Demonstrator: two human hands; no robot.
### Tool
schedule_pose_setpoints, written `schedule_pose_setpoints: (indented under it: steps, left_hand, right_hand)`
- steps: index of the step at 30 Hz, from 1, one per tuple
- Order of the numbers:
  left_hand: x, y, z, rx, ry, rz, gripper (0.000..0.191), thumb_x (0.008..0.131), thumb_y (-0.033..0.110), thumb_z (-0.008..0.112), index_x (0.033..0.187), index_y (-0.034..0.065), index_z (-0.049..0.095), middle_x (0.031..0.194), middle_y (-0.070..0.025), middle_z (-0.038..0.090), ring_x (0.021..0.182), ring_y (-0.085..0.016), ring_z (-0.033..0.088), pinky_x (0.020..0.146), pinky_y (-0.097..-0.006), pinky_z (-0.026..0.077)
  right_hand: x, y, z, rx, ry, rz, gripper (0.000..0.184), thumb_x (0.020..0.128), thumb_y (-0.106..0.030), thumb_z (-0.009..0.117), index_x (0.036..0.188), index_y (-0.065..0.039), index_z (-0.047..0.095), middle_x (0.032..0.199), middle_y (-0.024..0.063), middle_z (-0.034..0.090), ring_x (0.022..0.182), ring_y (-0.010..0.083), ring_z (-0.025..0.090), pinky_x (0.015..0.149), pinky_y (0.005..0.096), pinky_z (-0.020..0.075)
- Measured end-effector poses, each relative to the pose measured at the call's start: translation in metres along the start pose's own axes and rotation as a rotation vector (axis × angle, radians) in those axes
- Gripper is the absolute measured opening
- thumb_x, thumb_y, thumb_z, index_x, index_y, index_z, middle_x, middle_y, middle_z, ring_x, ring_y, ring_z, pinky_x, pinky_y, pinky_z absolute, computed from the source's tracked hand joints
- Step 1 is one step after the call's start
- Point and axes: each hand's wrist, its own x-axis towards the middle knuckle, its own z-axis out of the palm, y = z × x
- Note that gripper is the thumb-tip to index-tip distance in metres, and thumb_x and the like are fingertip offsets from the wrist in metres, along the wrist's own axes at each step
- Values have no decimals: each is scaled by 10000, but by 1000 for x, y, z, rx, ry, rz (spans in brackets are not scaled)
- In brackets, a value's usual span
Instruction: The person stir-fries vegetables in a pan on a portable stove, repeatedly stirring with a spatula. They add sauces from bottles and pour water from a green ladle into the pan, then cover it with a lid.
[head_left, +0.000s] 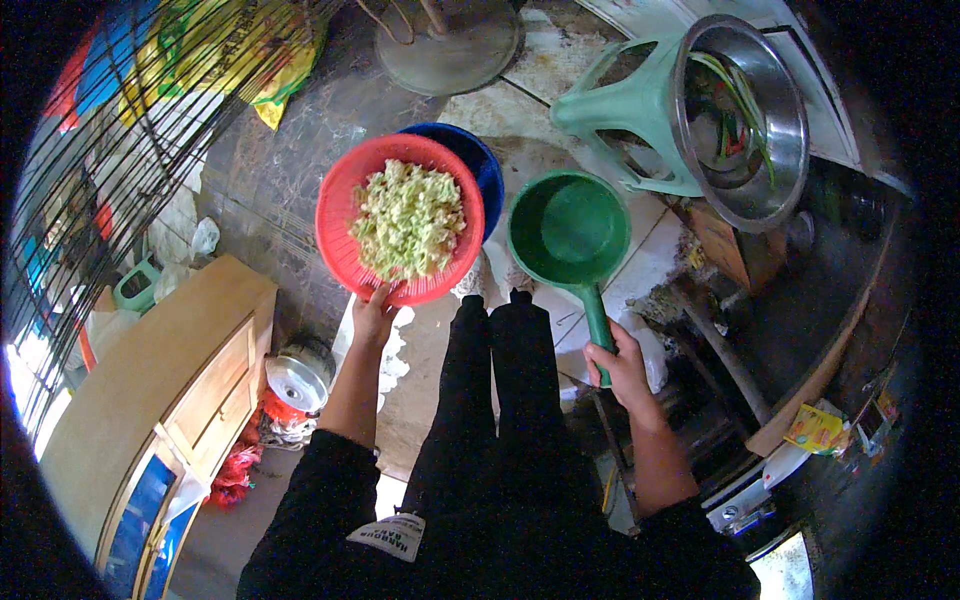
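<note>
My left hand (373, 319) grips the near rim of a red plastic strainer basket (336, 217). Chopped pale green and whitish vegetable pieces (409, 217) are heaped inside it. Partly hidden beneath the basket is a dark blue basin (489, 176). My right hand (621, 364) is closed around the handle of a green plastic ladle (571, 225), held level with its bowl facing up; whether there is water in it I cannot tell. Basket and ladle are side by side, apart, above the floor.
At the upper right a metal basin (784, 112) with long green vegetables stands on a pale green plastic stool (637, 112). A wooden cabinet (172, 360) is at the left, near a metal pot (298, 382). A round metal base (450, 52) stands on the floor ahead.
</note>
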Motion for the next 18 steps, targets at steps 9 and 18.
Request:
schedule_pose_setpoints:
  steps: [9,18]
  left_hand:
    - [75,-33,30,15,108,45,383,886,-30,618,1251,45,528,1211,-121,620,1064,-304,647,868,-459,595]
    - [91,-16,33,639,132,-172,381,960,268,624,1268,77,504,1067,-163,664,859,-329,715,716,-478,634]
  right_hand:
    - [-32,40,-43,263,129,29,398,887,-115,633,1252,-12,514,735,27,566,528,112,513,478,276,430]
    - [-64,77,-69,251,161,-14,516,869,-121,670,1325,14,470,756,45,564,530,110,509,476,268,425]
